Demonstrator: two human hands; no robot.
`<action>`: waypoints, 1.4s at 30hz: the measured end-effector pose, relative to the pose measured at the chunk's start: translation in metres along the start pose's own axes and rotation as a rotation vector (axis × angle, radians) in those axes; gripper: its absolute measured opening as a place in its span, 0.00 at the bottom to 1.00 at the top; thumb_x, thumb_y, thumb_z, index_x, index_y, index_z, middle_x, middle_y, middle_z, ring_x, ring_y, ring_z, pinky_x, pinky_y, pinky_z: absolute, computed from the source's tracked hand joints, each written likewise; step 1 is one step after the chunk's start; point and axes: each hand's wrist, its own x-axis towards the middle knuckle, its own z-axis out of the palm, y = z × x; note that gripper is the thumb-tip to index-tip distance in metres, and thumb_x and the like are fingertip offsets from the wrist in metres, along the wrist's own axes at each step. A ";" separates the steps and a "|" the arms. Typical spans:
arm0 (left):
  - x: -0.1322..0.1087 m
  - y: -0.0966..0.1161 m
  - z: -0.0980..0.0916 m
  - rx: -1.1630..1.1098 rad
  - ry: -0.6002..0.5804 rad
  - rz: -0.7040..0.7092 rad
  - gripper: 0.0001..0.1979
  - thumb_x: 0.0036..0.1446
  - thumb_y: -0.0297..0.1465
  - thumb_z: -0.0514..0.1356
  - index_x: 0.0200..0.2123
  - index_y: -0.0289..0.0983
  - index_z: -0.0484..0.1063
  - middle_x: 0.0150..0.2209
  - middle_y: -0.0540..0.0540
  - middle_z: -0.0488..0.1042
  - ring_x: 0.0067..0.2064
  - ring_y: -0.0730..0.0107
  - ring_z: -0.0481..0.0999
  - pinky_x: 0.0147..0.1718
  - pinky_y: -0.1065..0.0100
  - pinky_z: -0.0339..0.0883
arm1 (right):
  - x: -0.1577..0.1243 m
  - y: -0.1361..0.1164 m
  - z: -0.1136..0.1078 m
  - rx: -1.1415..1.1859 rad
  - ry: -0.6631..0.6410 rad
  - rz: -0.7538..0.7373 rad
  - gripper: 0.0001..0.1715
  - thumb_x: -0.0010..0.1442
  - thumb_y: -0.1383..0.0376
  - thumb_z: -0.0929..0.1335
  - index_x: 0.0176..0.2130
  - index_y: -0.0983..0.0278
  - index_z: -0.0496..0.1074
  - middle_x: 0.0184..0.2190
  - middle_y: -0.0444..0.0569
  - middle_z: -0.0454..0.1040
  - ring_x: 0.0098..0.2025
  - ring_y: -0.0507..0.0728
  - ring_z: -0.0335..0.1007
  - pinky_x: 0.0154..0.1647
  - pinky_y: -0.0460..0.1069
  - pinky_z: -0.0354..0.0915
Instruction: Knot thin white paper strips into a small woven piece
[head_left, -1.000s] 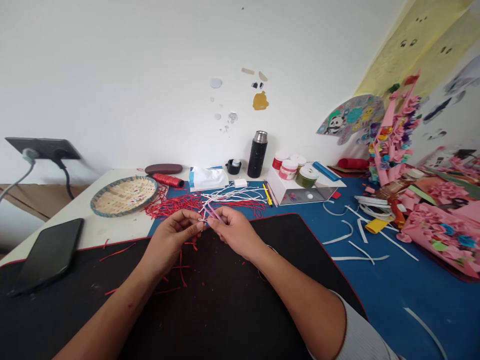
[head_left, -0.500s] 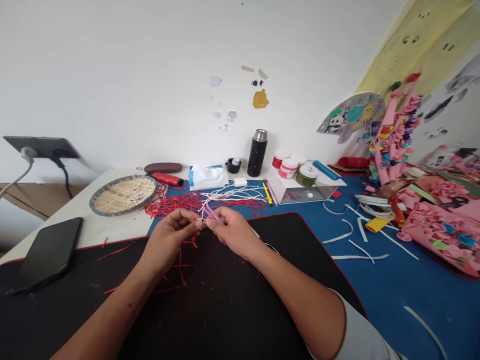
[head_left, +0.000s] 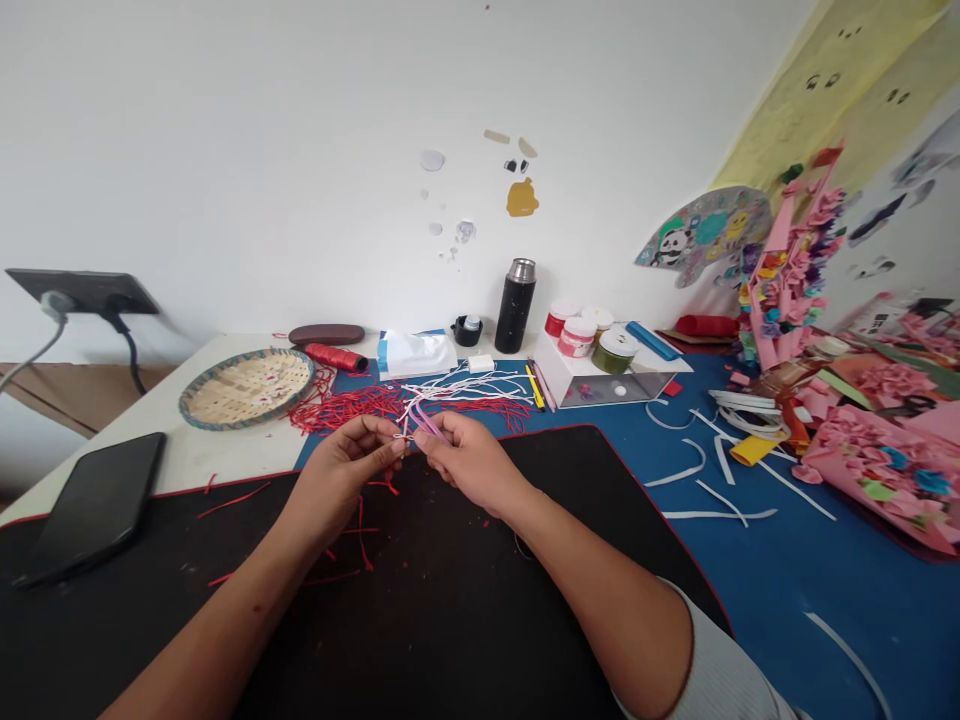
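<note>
Fingertips of my left hand (head_left: 346, 465) pinch a thin white cord (head_left: 401, 425) above the black mat (head_left: 450, 620). Close beside it on the right, my right hand (head_left: 469, 460) is closed round a slim purple tool (head_left: 424, 419), whose upper part sticks out past the fingers. What the tool is cannot be made out fully, as the hand covers part of it. White cords fan out behind the hands, next to a tangle of red cords (head_left: 349, 408). Short red scraps (head_left: 361, 535) lie on the mat under my left hand.
On the left are a phone (head_left: 101, 505) and a woven basket (head_left: 191, 408). Along the wall stand a red thread spool (head_left: 336, 357), a black flask (head_left: 516, 308) and a white box (head_left: 607, 383) bearing jars. White strips (head_left: 720, 515) and pink paper flowers (head_left: 877, 455) lie at the right.
My right hand has shifted slightly to the right with the purple tool. My left hand keeps nearly the same place and pinch.
</note>
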 end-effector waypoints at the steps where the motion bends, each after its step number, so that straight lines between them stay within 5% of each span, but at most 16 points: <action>1: 0.000 0.000 0.000 -0.006 0.009 -0.007 0.19 0.44 0.40 0.79 0.36 0.38 0.80 0.26 0.51 0.79 0.28 0.70 0.75 0.28 0.72 0.68 | 0.000 -0.001 -0.001 0.012 0.005 0.002 0.12 0.69 0.55 0.68 0.41 0.62 0.70 0.22 0.38 0.62 0.21 0.48 0.53 0.22 0.44 0.51; 5: 0.002 -0.001 -0.002 -0.009 0.066 -0.041 0.24 0.42 0.40 0.79 0.43 0.39 0.83 0.32 0.48 0.81 0.31 0.68 0.76 0.30 0.70 0.69 | -0.001 -0.006 -0.004 0.046 0.036 -0.014 0.14 0.68 0.54 0.69 0.41 0.62 0.70 0.23 0.38 0.62 0.22 0.48 0.51 0.22 0.44 0.50; 13: 0.000 0.005 0.001 -0.018 0.090 -0.034 0.19 0.42 0.40 0.79 0.37 0.38 0.85 0.33 0.46 0.82 0.31 0.69 0.75 0.29 0.71 0.68 | -0.002 -0.006 -0.005 -0.038 -0.013 -0.038 0.16 0.70 0.52 0.66 0.42 0.62 0.72 0.25 0.39 0.64 0.23 0.49 0.54 0.23 0.44 0.51; 28: 0.000 0.011 0.000 -0.445 0.130 -0.129 0.15 0.38 0.25 0.80 0.32 0.34 0.83 0.31 0.48 0.80 0.30 0.71 0.79 0.28 0.74 0.77 | -0.005 -0.003 -0.002 -0.177 -0.152 0.000 0.23 0.74 0.51 0.62 0.40 0.63 0.77 0.24 0.40 0.65 0.22 0.48 0.53 0.25 0.46 0.50; 38: 0.005 0.006 -0.006 -0.415 0.153 -0.105 0.10 0.42 0.23 0.76 0.32 0.34 0.83 0.30 0.48 0.79 0.30 0.72 0.79 0.28 0.76 0.76 | -0.009 -0.015 0.000 -0.295 -0.109 -0.089 0.14 0.70 0.56 0.67 0.39 0.63 0.74 0.28 0.41 0.67 0.29 0.51 0.60 0.31 0.47 0.55; 42: 0.002 0.006 -0.004 -0.300 0.137 -0.055 0.12 0.43 0.29 0.77 0.34 0.35 0.83 0.33 0.48 0.80 0.30 0.71 0.78 0.29 0.73 0.74 | -0.012 -0.019 -0.001 -0.346 -0.104 -0.125 0.20 0.72 0.55 0.63 0.31 0.63 0.70 0.25 0.41 0.68 0.28 0.51 0.62 0.31 0.47 0.55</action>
